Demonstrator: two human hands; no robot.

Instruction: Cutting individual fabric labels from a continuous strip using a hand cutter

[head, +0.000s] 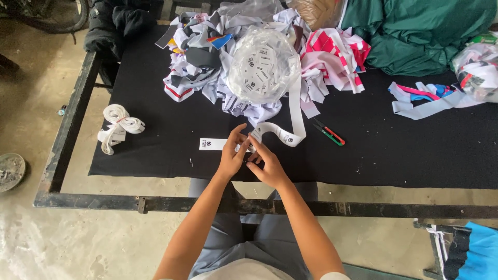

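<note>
The fingers (243, 150) of both hands cover the near end of the white label strip (282, 136), so its grip cannot be made out. The green cloth (415, 31) and the blue cloth (480, 249) are cut off by the picture's edges. The print on the labels in the clear bag (262, 65) is too small to tell.

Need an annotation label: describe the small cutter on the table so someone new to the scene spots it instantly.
Start at the black cloth-covered table and find the clear plastic bag of white labels in the fabric pile. Below and right of it, just right of the white label strip, lie small snips on bare cloth. They are the only red-and-green hard tool; everything nearby is fabric or tape.
</note>
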